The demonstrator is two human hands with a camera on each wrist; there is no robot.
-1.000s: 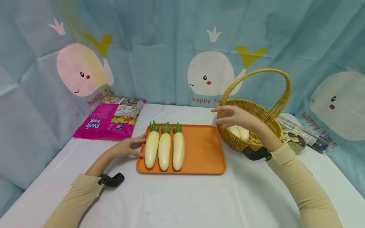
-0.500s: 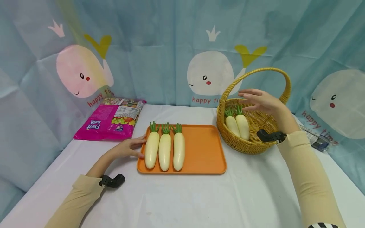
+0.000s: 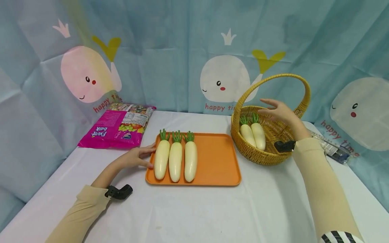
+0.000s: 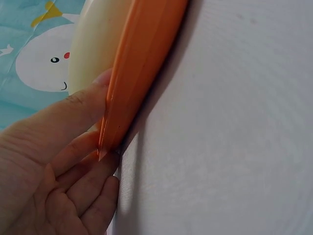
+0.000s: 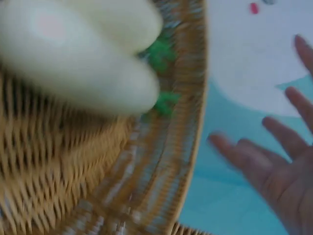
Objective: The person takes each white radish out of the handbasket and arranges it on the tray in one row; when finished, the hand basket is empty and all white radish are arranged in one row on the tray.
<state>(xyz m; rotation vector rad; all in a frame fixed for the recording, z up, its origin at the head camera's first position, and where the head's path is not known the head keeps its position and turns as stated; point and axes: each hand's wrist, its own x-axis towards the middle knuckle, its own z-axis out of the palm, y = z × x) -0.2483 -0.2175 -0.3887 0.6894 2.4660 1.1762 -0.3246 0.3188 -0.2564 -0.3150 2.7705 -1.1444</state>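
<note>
My left hand (image 3: 137,158) holds the left edge of an orange tray (image 3: 217,158); in the left wrist view the thumb (image 4: 73,115) lies over the rim, with the other fingers curled against its outer side. Three white radishes (image 3: 175,163) with green tops lie side by side on the tray's left half. Over the wicker basket (image 3: 261,157), under its arched handle, my right hand (image 3: 281,111) hovers with fingers spread and nothing in them. Two more white radishes (image 5: 83,58) lie together in the basket's left part, blurred in the right wrist view.
A pink snack bag (image 3: 113,126) lies behind the tray at the left. Right of the basket, partly hidden by the right arm, is a clear-wrapped package (image 3: 332,146). A blue curtain (image 3: 170,67) with whale prints hangs behind the white table (image 3: 194,212).
My right hand has moved right and back from above the basket's left rim, uncovering the two radishes inside. The left hand and the tray have stayed in place.
</note>
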